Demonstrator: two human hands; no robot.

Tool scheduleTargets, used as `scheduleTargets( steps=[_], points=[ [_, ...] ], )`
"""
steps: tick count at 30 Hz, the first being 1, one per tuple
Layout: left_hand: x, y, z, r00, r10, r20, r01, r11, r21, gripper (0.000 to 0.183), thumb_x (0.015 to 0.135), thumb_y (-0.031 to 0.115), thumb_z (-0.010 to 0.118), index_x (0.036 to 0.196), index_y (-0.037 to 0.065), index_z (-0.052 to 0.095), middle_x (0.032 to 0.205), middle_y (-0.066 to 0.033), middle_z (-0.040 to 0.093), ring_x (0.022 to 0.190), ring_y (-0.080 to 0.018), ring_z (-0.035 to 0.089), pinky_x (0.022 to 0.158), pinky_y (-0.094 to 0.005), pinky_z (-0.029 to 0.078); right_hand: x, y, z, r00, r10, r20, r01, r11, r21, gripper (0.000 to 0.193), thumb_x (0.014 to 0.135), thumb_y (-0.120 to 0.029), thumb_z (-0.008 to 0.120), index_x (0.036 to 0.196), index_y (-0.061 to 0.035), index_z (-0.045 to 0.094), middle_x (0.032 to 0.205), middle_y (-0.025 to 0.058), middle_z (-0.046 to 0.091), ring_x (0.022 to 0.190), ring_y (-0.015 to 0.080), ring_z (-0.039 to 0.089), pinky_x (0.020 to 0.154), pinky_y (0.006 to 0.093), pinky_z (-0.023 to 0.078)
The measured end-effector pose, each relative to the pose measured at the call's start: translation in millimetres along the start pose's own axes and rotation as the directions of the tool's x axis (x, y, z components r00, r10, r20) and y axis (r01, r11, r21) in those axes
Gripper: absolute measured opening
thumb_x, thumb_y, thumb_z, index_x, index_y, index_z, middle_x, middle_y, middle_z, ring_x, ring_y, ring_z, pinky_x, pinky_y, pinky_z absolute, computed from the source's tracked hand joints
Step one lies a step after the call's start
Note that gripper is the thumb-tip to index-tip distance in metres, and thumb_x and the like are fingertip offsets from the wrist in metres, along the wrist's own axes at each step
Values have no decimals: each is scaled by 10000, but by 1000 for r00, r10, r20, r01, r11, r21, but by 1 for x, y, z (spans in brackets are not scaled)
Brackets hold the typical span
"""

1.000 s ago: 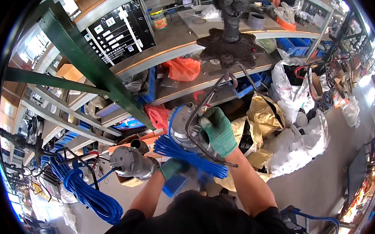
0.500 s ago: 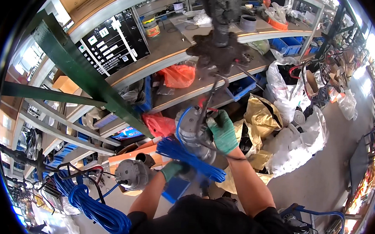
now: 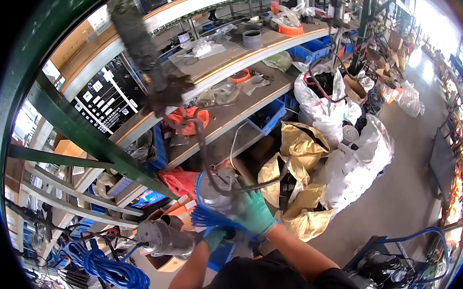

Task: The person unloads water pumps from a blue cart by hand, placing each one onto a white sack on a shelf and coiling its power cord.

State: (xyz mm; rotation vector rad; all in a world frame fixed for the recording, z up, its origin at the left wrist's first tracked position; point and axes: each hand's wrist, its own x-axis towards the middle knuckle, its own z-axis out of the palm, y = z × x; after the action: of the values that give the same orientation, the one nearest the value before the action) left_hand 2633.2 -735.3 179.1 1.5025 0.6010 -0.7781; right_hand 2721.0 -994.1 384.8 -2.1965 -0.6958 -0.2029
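right hand [image 3: 255, 214]: fingers gripping grey pump [image 3: 219, 192] | left hand [image 3: 214, 238]: fingers closing under blue cable bundle [image 3: 211, 219] | second pump [image 3: 165, 238] lying beside

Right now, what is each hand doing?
Left hand: closed under the blue cable bundle, holding it.
Right hand: green-gloved, closed on the metal pump.

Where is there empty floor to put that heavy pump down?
Bare grey floor lies to the right, between the white sacks and the blue-hosed cart. Around the pump, held by right hand and left hand, it is crowded: gold bags, another pump, blue coil.
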Motion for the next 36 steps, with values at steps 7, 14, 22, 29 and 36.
scheduleTargets(
  steps=[7, 14, 22, 29, 36],
  points=[
    [-25, 4, 54, 995, -99, -13, 98, 995, -35, 460, 949, 182, 607, 1398, 270, 557, 1126, -10, 694, 831, -244, 665, 592, -422, 547, -114, 43, -25, 872, 295, 391, -249, 955, -163, 852, 759, -395, 811, 1477, -96, 464, 1362, 210, 589, 1211, 409, 615, 1003, 489, 511],
    [-32, 0, 81, 985, -101, -137, 92, 993, -73, 482, 1003, 326, 589, 1456, 176, 523, 1269, -36, 648, 945, -261, 673, 657, -404, 579, -148, 50, -32, 833, 302, 463, -328, 944, -25, 635, 874, -361, 702, 1424, -106, 513, 1205, 214, 671, 1097, 418, 667, 933, 506, 536],
    [-67, 16, 133, 993, 98, -58, -82, 966, 244, 457, 928, 293, 723, 1348, 150, 616, 1303, -56, 645, 1278, -251, 584, 964, -510, 541, -171, 51, -66, 978, 43, 204, -6, 984, -179, 237, 904, -220, 618, 1104, -109, 679, 1023, 108, 701, 978, 334, 691, 885, 458, 549],
    [-72, -3, 128, 964, 182, -193, -158, 979, 131, 496, 953, 348, 687, 1400, 173, 565, 1315, -68, 634, 1220, -264, 604, 929, -514, 553, -131, 14, -127, 935, -349, 62, 354, 907, -227, 311, 814, -219, 712, 1109, -122, 697, 1029, 69, 670, 1012, 305, 645, 966, 442, 498],
    [-80, -6, 108, 928, 219, -302, -291, 931, -218, 535, 978, 403, 651, 1453, 197, 514, 1328, -80, 623, 1163, -277, 625, 893, -518, 564, -176, -24, -146, 955, -260, 139, 237, 958, 163, 476, 727, -262, 814, 1144, -79, 676, 1066, 122, 685, 976, 367, 654, 852, 470, 537]
  ],
)
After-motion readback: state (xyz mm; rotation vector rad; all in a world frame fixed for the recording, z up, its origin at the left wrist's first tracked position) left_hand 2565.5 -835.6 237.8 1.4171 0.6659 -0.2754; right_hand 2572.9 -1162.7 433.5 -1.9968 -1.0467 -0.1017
